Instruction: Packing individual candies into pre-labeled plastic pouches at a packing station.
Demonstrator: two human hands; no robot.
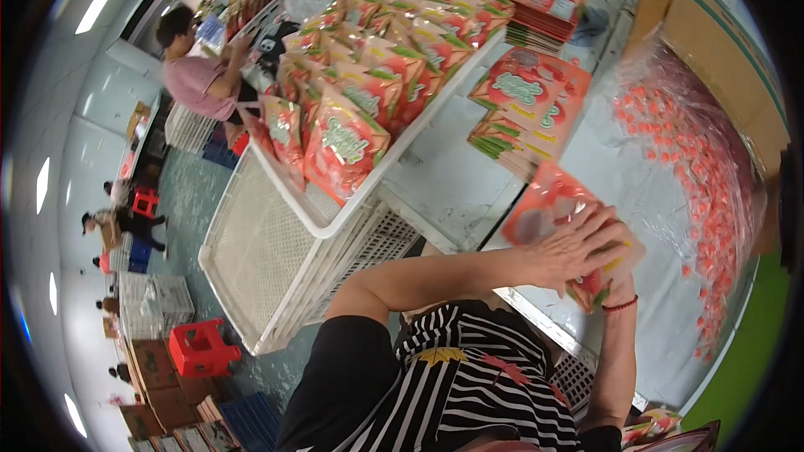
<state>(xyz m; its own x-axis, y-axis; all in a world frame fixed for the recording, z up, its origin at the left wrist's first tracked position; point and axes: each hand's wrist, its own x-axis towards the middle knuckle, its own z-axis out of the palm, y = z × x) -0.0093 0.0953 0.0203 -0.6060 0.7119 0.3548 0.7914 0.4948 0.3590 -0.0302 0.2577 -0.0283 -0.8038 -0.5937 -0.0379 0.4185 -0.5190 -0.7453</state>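
Two hands (586,255) press one orange pouch (548,205) — flat stack (523,109) beside

Both hands (586,255) clasp orange pouch (548,205) above white table (452,184).

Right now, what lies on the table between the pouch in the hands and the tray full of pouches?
In the head view, a stack of flat empty pouches lies between the held pouch and the tray. The rest is bare table.

One orange pouch (548,209) in two hands, two red stools (199,346), one white crate (276,259).
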